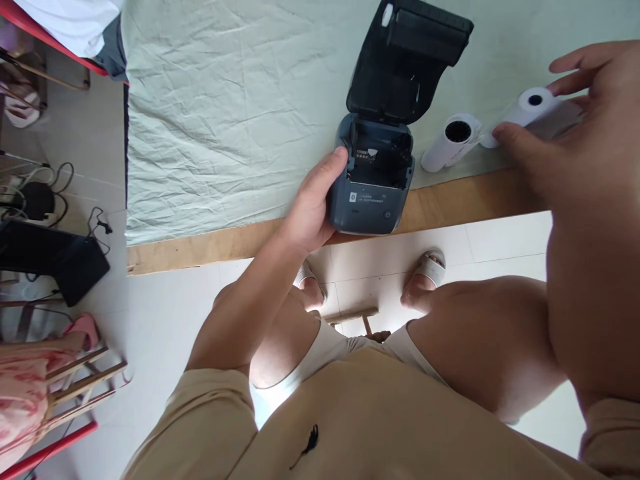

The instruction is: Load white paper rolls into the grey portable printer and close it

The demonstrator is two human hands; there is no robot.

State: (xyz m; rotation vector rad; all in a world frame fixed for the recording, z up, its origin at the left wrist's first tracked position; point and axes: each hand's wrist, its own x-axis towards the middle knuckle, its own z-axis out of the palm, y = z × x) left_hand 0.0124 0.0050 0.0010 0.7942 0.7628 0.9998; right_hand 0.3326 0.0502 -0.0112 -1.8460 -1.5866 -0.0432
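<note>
Printer (373, 193) sits with lid (387, 83) up, my left hand (315, 200) gripping its side. My right hand (607, 127) half curled round outer white roll (523, 112), right of printer; can't tell if touching. Seems grabbing step; needs gentle squeeze.

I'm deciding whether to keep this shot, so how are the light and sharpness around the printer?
Head view: the printer looks fairly sharp but dark inside, its label print too small to read; head view: a grey shadow lies between the right hand and a paper roll; head view: the floor looks bright.
</note>
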